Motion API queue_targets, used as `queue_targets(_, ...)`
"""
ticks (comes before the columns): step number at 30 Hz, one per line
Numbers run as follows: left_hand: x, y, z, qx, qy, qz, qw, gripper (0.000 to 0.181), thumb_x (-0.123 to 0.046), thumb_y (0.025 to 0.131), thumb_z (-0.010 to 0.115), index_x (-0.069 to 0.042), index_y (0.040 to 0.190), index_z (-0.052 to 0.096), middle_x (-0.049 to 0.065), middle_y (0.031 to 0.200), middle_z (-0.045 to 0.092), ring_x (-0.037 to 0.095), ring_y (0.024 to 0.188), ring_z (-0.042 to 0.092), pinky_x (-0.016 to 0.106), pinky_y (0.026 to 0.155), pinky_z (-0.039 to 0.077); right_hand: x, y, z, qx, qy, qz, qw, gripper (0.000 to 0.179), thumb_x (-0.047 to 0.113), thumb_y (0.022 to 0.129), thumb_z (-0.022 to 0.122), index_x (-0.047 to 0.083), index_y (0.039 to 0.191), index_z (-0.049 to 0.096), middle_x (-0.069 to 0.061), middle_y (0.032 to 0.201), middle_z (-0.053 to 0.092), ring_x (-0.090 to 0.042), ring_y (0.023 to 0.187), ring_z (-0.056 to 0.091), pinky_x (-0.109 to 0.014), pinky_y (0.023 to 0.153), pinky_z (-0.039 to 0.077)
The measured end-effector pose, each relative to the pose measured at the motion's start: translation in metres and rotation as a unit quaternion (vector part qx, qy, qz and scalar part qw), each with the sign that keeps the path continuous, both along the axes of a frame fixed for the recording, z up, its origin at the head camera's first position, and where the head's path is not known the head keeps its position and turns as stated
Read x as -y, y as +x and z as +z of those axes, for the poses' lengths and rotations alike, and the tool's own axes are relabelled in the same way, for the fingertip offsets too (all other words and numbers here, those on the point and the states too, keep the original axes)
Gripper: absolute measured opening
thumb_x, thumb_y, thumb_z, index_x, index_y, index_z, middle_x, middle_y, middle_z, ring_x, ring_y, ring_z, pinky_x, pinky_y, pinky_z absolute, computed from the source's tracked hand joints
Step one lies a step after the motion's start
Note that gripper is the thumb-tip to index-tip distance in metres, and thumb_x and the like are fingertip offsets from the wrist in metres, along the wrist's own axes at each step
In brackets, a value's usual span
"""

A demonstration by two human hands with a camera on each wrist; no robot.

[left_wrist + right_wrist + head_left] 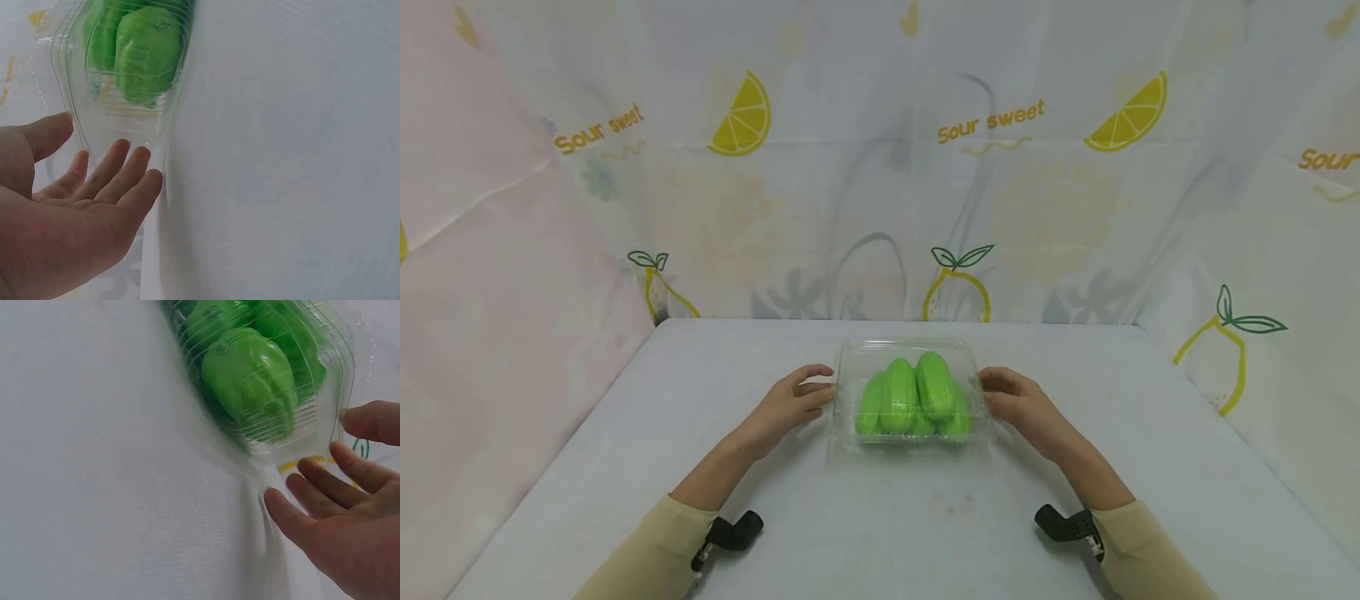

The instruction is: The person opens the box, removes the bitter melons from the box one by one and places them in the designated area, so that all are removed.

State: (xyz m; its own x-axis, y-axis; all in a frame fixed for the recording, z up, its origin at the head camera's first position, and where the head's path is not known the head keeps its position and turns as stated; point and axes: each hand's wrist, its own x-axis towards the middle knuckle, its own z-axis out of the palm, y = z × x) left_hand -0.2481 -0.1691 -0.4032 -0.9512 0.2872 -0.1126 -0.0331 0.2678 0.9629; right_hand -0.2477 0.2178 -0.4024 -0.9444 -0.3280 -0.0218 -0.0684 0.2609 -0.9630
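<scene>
A clear plastic clamshell box [852, 371] with its lid down sits in the middle of the white table. Inside lie several bright green, oblong fruits or vegetables [898, 398], some on top of others; their exact kind I cannot tell. My left hand [792, 400] is at the box's left side, fingers relaxed and slightly spread, fingertips at the wall. On the opposite side, my right hand [1021, 408] has its fingertips by the right wall in a similar pose. In the wrist views, thumbs stay apart from the fingers near the box's rim [70, 81], and neither hand grips it.
The white tabletop [895, 525] extends around the box. Behind it hangs a pale cloth [820, 200] printed with lemons and lettering, which also covers both sides. Black wrist mounts [737, 531] stick out from both beige sleeves [651, 546].
</scene>
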Motion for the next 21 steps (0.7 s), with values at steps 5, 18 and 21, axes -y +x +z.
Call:
queue_targets(5,-0.0005,-0.0009,-0.0022,0.003,0.007,-0.004,1.0,0.052,-0.033,0.1,0.06,-0.009,0.143,0.044,0.021,0.144,0.052,0.031,0.131,0.054,0.047,0.112,0.043,-0.0019,-0.0004,-0.0001,0.021,-0.021,0.002,0.9996,0.051,0.021,0.101,0.054,-0.003,0.144,0.038,-0.024,0.148,0.042,-0.018,0.125,0.051,-0.021,0.097,0.047)
queue_targets(18,0.0015,0.0011,0.0008,-0.014,-0.03,-0.012,0.9994,0.055,-0.035,0.101,0.058,-0.009,0.147,0.043,0.02,0.142,0.055,0.03,0.127,0.058,0.046,0.108,0.048,-0.006,-0.0004,0.0014,0.055,-0.023,-0.01,0.9981,0.048,0.027,0.099,0.06,0.0,0.138,0.048,-0.008,0.14,0.048,-0.008,0.117,0.051,-0.035,0.099,0.049)
queue_targets(21,0.0027,0.0013,0.0032,-0.013,-0.038,-0.025,0.9989,0.057,-0.036,0.101,0.057,-0.009,0.149,0.041,0.019,0.148,0.049,0.031,0.128,0.057,0.046,0.108,0.048,-0.0084,0.0008,0.0048,0.064,-0.012,0.003,0.9979,0.054,0.029,0.099,0.06,0.001,0.143,0.044,-0.014,0.151,0.04,-0.009,0.119,0.052,-0.037,0.101,0.049)
